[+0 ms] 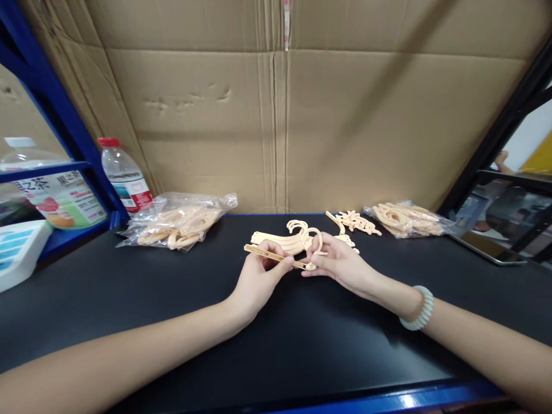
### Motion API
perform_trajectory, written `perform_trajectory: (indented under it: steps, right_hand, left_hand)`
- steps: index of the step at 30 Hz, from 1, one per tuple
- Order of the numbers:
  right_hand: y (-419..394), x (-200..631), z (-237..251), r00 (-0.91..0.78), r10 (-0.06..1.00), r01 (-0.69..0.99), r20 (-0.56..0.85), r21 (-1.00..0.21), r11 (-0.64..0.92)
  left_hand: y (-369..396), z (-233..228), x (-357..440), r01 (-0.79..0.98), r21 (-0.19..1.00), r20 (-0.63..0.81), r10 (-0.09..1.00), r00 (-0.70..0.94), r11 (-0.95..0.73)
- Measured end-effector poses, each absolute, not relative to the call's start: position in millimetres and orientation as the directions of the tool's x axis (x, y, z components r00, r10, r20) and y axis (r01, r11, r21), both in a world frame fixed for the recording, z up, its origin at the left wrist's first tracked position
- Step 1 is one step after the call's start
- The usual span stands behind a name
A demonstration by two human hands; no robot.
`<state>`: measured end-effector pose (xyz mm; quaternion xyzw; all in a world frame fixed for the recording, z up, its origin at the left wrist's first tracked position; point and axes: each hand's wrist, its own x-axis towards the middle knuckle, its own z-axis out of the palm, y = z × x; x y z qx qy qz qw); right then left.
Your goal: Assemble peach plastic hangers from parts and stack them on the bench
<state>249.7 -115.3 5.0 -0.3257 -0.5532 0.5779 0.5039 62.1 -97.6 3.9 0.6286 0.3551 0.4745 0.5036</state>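
- The left hand (257, 275) pinched a thin wooden strip (276, 256) between thumb and fingers, just above the black bench (129, 299).
- The right hand (340, 263), a pale bead bracelet (417, 309) at its wrist, gripped a curved wooden cutout piece (293, 238); strip and piece met between the two hands.
- Loose cutout pieces (356, 221) lay just behind the right hand.
- One clear bag of pieces (179, 221) sat to the left, another bag (405, 218) to the right.
- A water bottle (125, 175) stood against the cardboard wall (276, 115).
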Motion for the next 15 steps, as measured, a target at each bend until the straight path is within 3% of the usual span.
perform_trajectory:
  steps: [9,15]
  right_hand:
    - [-117.1,242.7,4.7,-0.132,0.973,-0.111,0.188,-0.978,0.174]
    - [-117.6,239.7,0.9,-0.068,0.962,-0.040,0.264,-0.964,0.262]
  left_hand:
    - [-96.7,3.5,61.6,-0.011,0.969,0.238,0.914,0.329,-0.248]
    - [-96.4,1.7,61.6,0.001,0.964,0.250,0.906,0.342,-0.266]
